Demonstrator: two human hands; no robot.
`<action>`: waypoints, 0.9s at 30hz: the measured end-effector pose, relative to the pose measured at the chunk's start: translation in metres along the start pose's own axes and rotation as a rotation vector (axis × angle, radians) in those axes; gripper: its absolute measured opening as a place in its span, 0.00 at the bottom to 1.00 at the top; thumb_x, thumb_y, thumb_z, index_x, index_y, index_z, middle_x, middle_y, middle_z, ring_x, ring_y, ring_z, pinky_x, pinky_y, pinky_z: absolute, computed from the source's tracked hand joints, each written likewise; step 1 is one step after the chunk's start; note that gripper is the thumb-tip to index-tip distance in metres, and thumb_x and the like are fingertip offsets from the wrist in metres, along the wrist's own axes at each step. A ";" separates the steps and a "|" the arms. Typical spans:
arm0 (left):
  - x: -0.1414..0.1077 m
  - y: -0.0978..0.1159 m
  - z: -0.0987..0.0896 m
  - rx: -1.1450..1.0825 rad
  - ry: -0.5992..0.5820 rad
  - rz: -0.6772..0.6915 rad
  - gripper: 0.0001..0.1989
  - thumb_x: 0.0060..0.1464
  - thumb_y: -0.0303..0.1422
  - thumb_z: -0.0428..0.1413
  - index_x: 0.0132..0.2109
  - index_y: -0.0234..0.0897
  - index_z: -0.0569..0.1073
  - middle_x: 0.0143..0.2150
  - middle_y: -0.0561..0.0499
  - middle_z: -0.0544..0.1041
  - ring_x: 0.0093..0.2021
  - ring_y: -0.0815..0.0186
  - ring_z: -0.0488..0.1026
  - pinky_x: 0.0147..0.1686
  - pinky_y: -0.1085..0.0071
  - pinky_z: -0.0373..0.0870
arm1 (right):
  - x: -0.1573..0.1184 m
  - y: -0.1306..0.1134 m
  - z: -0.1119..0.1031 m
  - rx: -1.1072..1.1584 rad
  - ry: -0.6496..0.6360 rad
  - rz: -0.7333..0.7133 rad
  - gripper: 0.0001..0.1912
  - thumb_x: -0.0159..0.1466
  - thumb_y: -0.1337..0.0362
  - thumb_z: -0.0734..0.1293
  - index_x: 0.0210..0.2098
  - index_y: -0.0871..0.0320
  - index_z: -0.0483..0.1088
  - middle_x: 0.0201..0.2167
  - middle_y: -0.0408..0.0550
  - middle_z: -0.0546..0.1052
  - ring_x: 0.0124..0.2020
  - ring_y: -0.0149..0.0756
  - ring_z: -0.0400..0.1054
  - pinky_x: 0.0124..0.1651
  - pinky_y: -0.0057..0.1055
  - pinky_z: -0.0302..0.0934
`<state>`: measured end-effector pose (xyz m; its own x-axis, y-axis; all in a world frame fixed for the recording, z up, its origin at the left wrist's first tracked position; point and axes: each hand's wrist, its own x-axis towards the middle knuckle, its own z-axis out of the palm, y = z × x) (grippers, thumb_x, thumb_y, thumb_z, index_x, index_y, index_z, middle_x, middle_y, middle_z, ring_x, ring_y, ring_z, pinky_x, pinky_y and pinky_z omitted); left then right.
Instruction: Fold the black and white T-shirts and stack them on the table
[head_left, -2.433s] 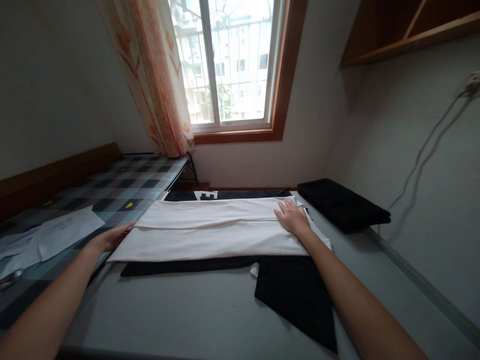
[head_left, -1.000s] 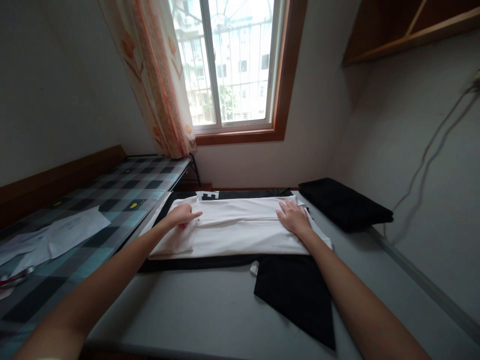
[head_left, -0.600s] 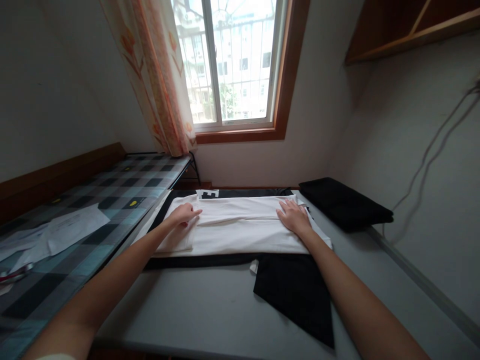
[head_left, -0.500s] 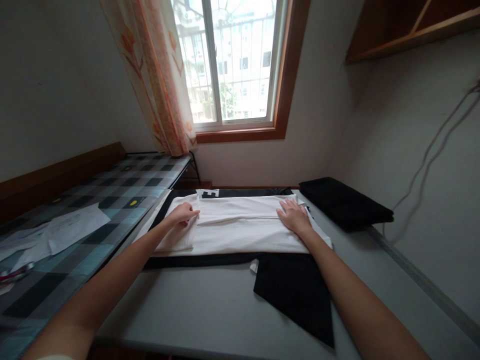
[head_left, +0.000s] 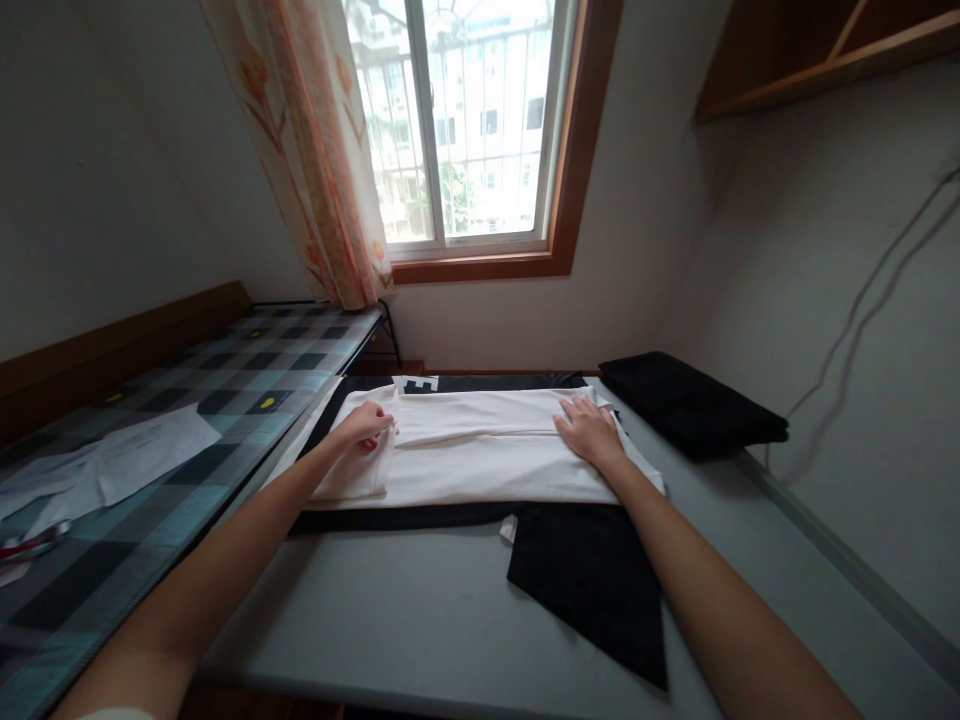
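Counts two bare hands, both on one white cloth [head_left: 480, 430]. Has this cloth laid lengthwise across the far half of one grey surface [head_left: 375, 610], on top of black cloth [head_left: 405, 517]; cannot tell in how many layers. Curls the left hand [head_left: 367, 428] narrowly, thumb and fingertips close together, at the edge of the one turned-over end of the white cloth; touches the fabric there, but cannot tell whether pinching a layer or only resting on top. Lays the right hand [head_left: 589, 430] flat near the opposite end, palm down, fingers a little spread, resting on the cloth rather than gripping.

Shows black along the near and far edges, with one piece of white print [head_left: 418, 384] at the far side and one broad black flap [head_left: 600, 590] reaching out at the near right.

Sets one folded black bundle [head_left: 690, 405] beyond the right hand, apart from the white cloth. Includes, to the left, one checked mattress [head_left: 300, 350] with at least two paper sheets [head_left: 142, 455] and a small red-and-silver item [head_left: 34, 545], too blurred to name. Adds one window [head_left: 480, 120] and one curtain [head_left: 300, 150] behind.
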<state>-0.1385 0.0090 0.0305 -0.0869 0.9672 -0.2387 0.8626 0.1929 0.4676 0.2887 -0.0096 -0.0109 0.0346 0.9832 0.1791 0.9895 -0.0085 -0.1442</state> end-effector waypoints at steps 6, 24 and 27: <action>-0.003 -0.003 0.003 0.003 0.074 0.037 0.13 0.49 0.39 0.59 0.35 0.33 0.71 0.26 0.51 0.74 0.19 0.67 0.72 0.15 0.77 0.64 | 0.000 0.000 0.000 -0.003 0.000 0.000 0.28 0.69 0.54 0.52 0.64 0.58 0.63 0.67 0.55 0.61 0.68 0.46 0.50 0.66 0.48 0.43; -0.023 0.015 0.009 0.249 0.268 0.201 0.07 0.50 0.34 0.54 0.29 0.36 0.70 0.28 0.49 0.75 0.31 0.64 0.72 0.27 0.73 0.59 | 0.000 0.000 0.000 0.003 -0.003 0.000 0.27 0.69 0.55 0.53 0.63 0.58 0.63 0.67 0.55 0.61 0.68 0.47 0.50 0.67 0.47 0.43; -0.027 0.018 0.009 0.194 0.200 0.141 0.06 0.51 0.34 0.54 0.31 0.35 0.70 0.30 0.48 0.75 0.28 0.65 0.72 0.24 0.75 0.59 | 0.000 0.000 -0.001 0.006 0.004 -0.006 0.27 0.69 0.55 0.53 0.63 0.58 0.63 0.67 0.55 0.61 0.68 0.47 0.51 0.67 0.48 0.43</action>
<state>-0.1161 -0.0147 0.0374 -0.0397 0.9992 -0.0015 0.9506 0.0382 0.3080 0.2889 -0.0101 -0.0106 0.0293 0.9826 0.1834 0.9889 -0.0017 -0.1487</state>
